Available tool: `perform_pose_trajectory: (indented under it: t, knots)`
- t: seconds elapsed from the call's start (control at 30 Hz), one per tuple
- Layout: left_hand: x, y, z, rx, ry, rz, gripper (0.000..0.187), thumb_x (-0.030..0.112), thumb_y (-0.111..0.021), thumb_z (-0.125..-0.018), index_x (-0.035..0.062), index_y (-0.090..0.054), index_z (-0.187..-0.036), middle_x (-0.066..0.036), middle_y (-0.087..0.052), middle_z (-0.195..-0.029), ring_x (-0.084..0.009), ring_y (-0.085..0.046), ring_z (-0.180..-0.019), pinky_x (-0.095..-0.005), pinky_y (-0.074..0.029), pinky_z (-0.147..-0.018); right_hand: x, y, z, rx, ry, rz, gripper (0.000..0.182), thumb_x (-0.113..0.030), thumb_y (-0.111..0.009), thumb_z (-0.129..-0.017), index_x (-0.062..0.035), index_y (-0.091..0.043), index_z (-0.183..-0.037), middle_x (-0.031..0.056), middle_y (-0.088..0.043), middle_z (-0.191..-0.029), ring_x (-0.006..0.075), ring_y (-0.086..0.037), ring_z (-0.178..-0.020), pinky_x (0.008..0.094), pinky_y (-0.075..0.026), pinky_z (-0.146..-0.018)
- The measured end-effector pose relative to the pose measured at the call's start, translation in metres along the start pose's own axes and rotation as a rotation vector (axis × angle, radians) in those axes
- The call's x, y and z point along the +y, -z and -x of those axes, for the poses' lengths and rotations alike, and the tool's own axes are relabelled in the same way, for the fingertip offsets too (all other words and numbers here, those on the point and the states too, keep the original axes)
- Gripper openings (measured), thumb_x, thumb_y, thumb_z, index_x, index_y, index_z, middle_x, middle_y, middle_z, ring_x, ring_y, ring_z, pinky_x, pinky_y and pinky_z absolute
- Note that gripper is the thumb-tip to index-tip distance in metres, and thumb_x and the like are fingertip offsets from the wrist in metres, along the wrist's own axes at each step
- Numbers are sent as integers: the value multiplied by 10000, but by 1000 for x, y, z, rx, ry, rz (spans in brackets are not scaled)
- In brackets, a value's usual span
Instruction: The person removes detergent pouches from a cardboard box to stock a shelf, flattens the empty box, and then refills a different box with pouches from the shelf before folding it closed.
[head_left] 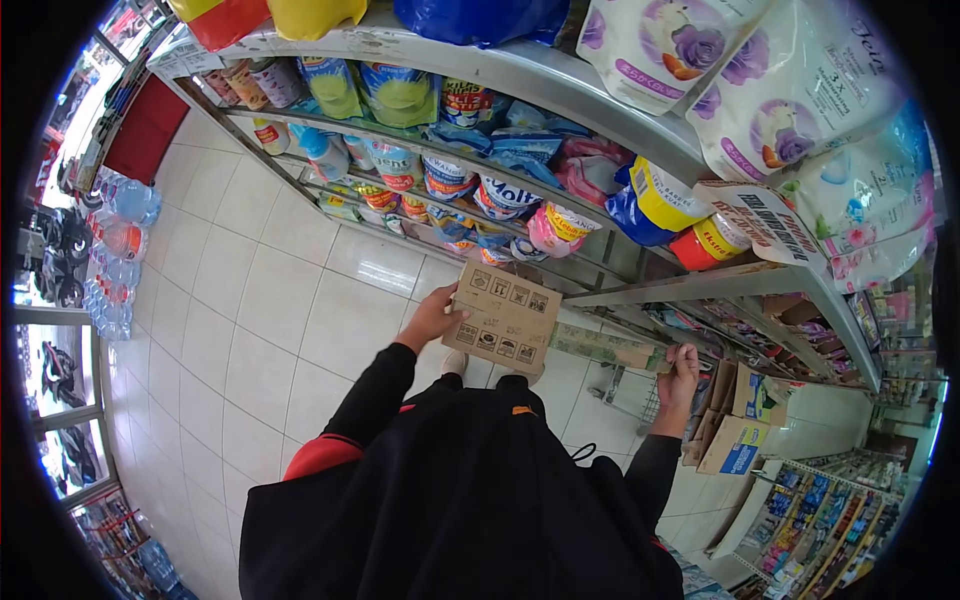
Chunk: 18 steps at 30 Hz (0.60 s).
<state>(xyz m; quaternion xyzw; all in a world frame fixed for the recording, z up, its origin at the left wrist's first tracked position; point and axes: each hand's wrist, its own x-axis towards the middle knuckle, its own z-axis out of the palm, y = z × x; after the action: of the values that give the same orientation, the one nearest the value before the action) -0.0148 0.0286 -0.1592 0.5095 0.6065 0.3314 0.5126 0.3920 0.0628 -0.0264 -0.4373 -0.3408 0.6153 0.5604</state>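
A small brown cardboard box (503, 318) with dark printed symbols is held up in front of my body. My left hand (434, 316) grips its left edge, thumb on the printed face. From the box's right side a long strip of packing tape (608, 346) stretches out to the right, see-through with brownish-green patches. The far end of that strip is pinched in the closed fingers of my right hand (681, 372). The box's underside and contents are hidden.
Shelves with pouches and tubs (505, 197) stand ahead, with large refill pouches (790, 110) above right. Opened cardboard cartons (737, 420) lie beyond my right hand. Bottled water packs (125, 240) line the left side of the tiled floor (230, 290). A stocked rack (820, 520) is lower right.
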Motion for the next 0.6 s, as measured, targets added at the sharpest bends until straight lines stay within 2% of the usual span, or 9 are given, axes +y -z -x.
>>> perform_pose_trajectory:
  t: [0.03, 0.1, 0.2, 0.27, 0.37, 0.43, 0.47, 0.53, 0.6]
  knots:
    - [15, -5, 2, -6, -4, -6, 665, 67, -579, -667, 42, -263, -1253, -181, -430, -1144, -309, -446, -1034, -366, -379, -857, 1, 1, 0, 40, 18, -29, 76, -164, -508, -818, -98, -470, -816, 2, -432, -671, 93, -387, -639, 222, -318, -612]
    - [46, -21, 12, 188, 107, -414, 570, 112, -561, -678, 14, -339, -1194, -225, -464, -1068, -343, -493, -948, -382, -416, -794, 0, -2, -1, 86, 40, -60, 77, -164, -507, -819, -96, -470, -816, 2, -431, -672, 93, -385, -640, 218, -314, -616]
    - [64, -37, 29, 232, 112, -417, 555, 166, -544, -669, -20, -358, -1157, -258, -470, -1029, -376, -480, -925, -378, -411, -785, -10, -27, 2, 47, 71, -113, 81, -163, -502, -822, -89, -470, -817, 1, -432, -675, 95, -384, -643, 216, -311, -622]
    - [76, -38, 33, 187, 112, -385, 577, 189, -544, -665, -59, -348, -1147, -272, -466, -1024, -379, -478, -933, -386, -404, -794, -16, -46, 4, -57, 102, -95, 87, -163, -502, -821, -86, -465, -813, 2, -429, -679, 92, -382, -650, 219, -309, -624]
    - [83, -34, 30, 31, 142, -358, 618, 176, -546, -651, -98, -300, -1148, -260, -468, -1012, -348, -507, -900, -353, -429, -759, -23, -57, 3, -18, 103, -26, 96, -164, -508, -819, -82, -462, -800, -3, -420, -664, 84, -377, -639, 221, -305, -606]
    - [92, -29, 28, 66, 285, 201, 680, 229, -556, -687, -62, -242, -1214, -209, -498, -1010, -282, -520, -901, -361, -399, -792, -29, -54, 1, 73, 98, 35, 105, -158, -525, -807, -84, -455, -778, -6, -415, -648, 82, -383, -605, 214, -305, -575]
    - [91, -28, 24, 59, 283, 202, 680, 229, -556, -687, -62, -242, -1214, -209, -498, -1010, -282, -520, -901, -361, -399, -792, -33, -51, 1, 164, 89, 94, 120, -151, -542, -796, -87, -448, -755, -10, -411, -631, 79, -389, -571, 206, -305, -544]
    - [89, -21, 13, 155, 570, 539, 722, 248, -560, -695, -37, -193, -1247, -151, -512, -976, -209, -524, -837, -320, -395, -763, -29, -22, -1, 300, 35, 220, 137, -142, -559, -780, -89, -442, -731, -10, -410, -607, 81, -395, -531, 205, -310, -506]
    - [90, -11, 8, 90, 601, 562, 722, 262, -571, -685, -6, -207, -1247, -111, -527, -924, -191, -518, -795, -287, -382, -747, -20, 3, -1, 436, -19, 344, 157, -133, -576, -764, -90, -437, -707, -10, -409, -583, 83, -401, -490, 205, -316, -468]
